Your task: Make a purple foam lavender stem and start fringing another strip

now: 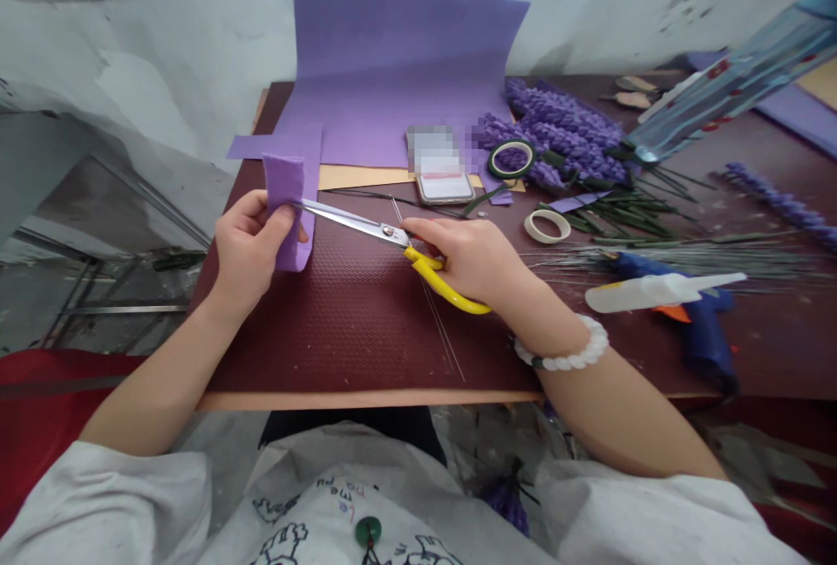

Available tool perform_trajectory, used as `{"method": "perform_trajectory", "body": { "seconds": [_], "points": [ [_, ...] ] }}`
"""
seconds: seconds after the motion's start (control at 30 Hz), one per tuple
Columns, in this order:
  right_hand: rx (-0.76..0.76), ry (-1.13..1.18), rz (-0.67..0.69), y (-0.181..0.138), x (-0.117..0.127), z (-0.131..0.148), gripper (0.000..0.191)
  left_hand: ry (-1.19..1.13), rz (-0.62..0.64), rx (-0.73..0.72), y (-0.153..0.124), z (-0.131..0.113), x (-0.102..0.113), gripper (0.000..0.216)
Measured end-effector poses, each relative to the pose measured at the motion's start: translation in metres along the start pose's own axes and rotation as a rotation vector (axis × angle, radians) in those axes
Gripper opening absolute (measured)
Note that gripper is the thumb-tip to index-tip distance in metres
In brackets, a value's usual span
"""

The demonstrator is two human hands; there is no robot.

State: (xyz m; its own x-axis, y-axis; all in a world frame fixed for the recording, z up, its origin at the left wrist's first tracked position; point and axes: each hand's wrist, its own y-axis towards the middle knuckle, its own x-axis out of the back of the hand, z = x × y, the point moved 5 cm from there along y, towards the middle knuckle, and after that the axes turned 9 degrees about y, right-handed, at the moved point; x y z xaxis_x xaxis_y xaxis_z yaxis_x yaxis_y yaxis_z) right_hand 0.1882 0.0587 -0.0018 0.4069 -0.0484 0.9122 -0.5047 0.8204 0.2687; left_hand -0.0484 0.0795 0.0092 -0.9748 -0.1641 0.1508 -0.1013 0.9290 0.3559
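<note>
The left hand holds a strip of purple felt upright over a dark maroon textured board, pinching its lower part between the thumb, pressed on the near face, and the fingers behind it. The right hand, with a white bead bracelet on its wrist, grips a pair of scissors with yellow handles. Its index finger lies extended toward the pivot, while the other fingers curl around the handles, though the loops partly hide them. The steel blades point left and meet the strip's edge just beside the left thumb; from this angle, it is hard to tell whether they have entered the felt. A large sheet of purple felt lies on the far side of the board and curves up against the wall. Right of it sit a phone with a blurred screen, a roll of green floral tape, a pale tape roll, and a heap of purple felt lavender stems. Thin green wires fan out toward a blue hot glue gun and a white glue bottle.
</note>
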Motion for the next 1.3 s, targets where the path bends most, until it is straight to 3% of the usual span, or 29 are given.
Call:
{"method": "perform_trajectory", "body": {
  "seconds": [1.3],
  "points": [
    [-0.017, -0.042, 0.021, 0.0012, -0.0024, -0.0002, 0.035, 0.024, 0.011, 0.024, 0.0009, 0.0018, 0.0013, 0.015]
  ]
}}
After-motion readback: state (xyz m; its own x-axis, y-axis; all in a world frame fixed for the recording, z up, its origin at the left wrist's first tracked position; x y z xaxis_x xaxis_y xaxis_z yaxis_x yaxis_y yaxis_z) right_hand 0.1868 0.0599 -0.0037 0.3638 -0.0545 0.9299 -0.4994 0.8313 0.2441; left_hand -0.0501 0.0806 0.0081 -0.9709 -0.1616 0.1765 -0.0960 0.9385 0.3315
